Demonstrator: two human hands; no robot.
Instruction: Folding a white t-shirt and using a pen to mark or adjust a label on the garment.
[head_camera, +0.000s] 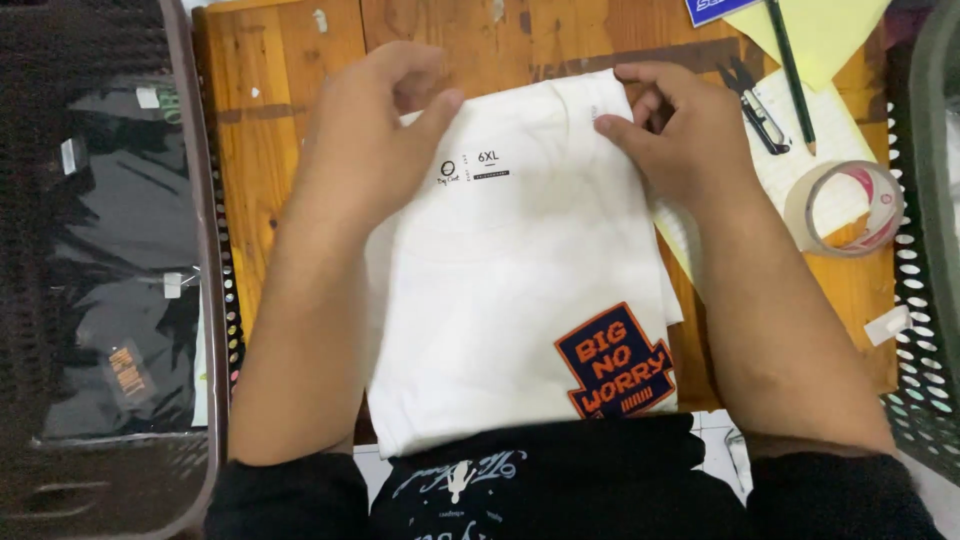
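Note:
A folded white T-shirt (500, 280) lies on the wooden table (270, 120) in front of me, with a dark blue and orange print patch at its lower right and a small printed label near the collar. My left hand (375, 135) pinches the shirt's top left edge near the collar. At the top right edge, my right hand (670, 130) grips the fabric with bent fingers. Both forearms run down along the shirt's sides.
A dark mesh basket (110, 270) at the left holds bagged black shirts. On the right lie a roll of clear tape (845, 205), small black snips (760, 110), a pencil (792, 75), yellow and white paper, and another basket's edge (930, 260).

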